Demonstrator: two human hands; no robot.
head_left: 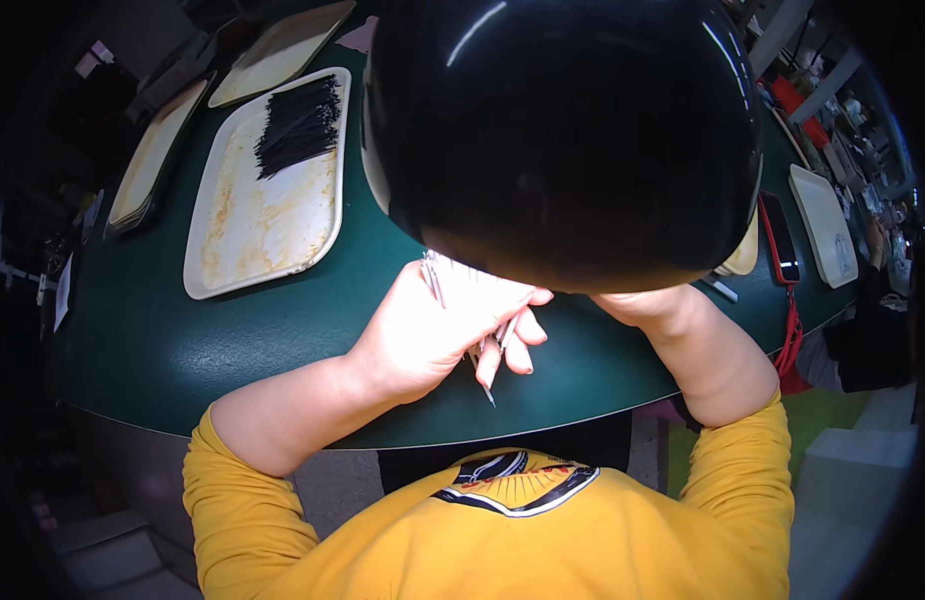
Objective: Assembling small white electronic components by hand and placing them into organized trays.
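My left hand [438, 325] is curled closed around several thin silvery rods. Their ends [432, 278] poke out above the thumb side, and one pointed tip [490, 394] sticks out below the fingers. A large glossy black dome [563, 140], which looks like a lamp hood, hangs over the work spot and hides what lies under it. Bright light falls on the left hand just below the dome's rim. Of my right hand [648, 305] only the wrist side shows at the rim; its fingers are hidden beneath the dome.
On the green table [273, 345], a stained cream tray [233, 240] carries a pile of thin black strands [301, 125]. More trays [283, 55] stand behind and left of it. At right are a red-cased phone [780, 238] with a strap and another tray [825, 225].
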